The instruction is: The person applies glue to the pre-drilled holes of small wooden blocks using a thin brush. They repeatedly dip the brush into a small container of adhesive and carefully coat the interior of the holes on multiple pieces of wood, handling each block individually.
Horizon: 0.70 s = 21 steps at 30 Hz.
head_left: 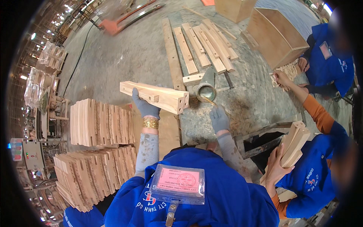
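My left hand (146, 108), in a grey glove, is closed around a pair of pale wooden furniture pieces (159, 94) held side by side above the table. Drilled round holes show in their right ends, and a small block sits on the near side. My gloved right hand (219, 118) is closed on a thin wooden stick (208, 100) whose far tip reaches into the mouth of a metal cup (207, 92). The inside of the cup looks greyish. Just behind the cup lies a short wooden block (193, 79) with a hole.
Several wooden pieces (204, 43) lie in a row farther back on the worn table. Stacks of slotted wood (100, 123) stand at left. At right, one co-worker's hand (275, 166) holds wooden pieces; another's reaches a pile of small dowels (285, 75) by a wooden box (274, 39).
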Motion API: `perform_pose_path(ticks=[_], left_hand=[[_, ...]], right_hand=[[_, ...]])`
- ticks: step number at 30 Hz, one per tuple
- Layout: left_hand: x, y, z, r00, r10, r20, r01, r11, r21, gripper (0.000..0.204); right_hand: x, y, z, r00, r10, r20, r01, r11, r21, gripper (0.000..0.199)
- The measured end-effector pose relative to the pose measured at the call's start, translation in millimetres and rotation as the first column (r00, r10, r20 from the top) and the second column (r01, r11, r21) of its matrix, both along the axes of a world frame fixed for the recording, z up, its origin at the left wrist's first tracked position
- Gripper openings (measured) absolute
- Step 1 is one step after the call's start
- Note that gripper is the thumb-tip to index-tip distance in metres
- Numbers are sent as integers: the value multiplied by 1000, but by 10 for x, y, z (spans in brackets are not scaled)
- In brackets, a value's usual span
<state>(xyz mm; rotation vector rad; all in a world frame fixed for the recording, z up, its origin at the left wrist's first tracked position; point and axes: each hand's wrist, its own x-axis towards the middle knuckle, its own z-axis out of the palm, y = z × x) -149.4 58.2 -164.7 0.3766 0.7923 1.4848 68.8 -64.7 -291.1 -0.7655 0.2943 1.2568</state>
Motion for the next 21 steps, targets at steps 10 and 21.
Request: perform_pose_path(ticks=[10,21], left_hand=[[111,119,7,992,-89,94,97,992,-86,74],[368,98,437,993,-80,89,78,997,24,81]], right_hand=[[301,78,507,922,-90,377,-30,953,300,16],[187,-133,2183,320,-292,901,-246,893,376,6]])
